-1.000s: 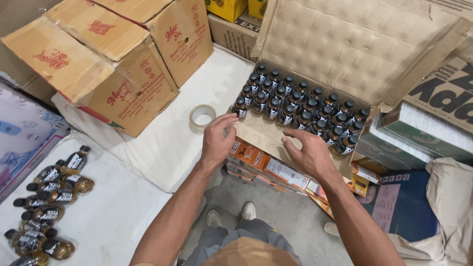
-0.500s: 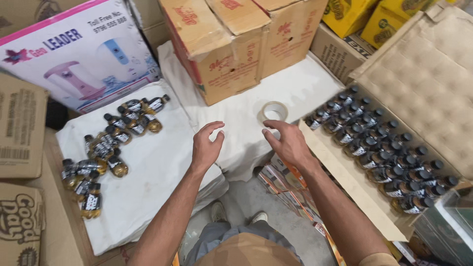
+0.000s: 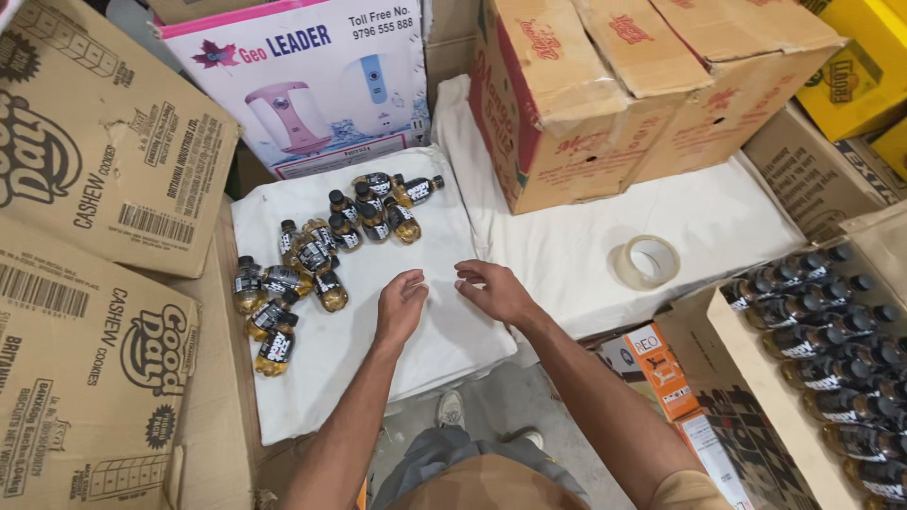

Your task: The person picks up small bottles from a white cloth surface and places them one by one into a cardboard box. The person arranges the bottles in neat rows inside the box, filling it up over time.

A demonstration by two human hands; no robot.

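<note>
Both the left hand (image 3: 401,307) and right hand (image 3: 495,289) hover spread and empty over the white cloth (image 3: 416,349), right of the small amber bottles (image 3: 316,255); a careless sweep could probably roll those loosely lying bottles leftward off it.

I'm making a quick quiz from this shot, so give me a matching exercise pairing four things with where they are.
Things:
1. Loose small amber bottles with black caps
2. Clear roll of packing tape
3. Left hand
4. Packed dark-capped bottles

Places:
A. In the open cardboard carton at right
B. On the white cloth, right of both hands
C. Just right of the loose bottles, empty
D. Scattered on the white cloth at left

Pairs: 1-D, 2-B, 3-C, 4-A
</note>
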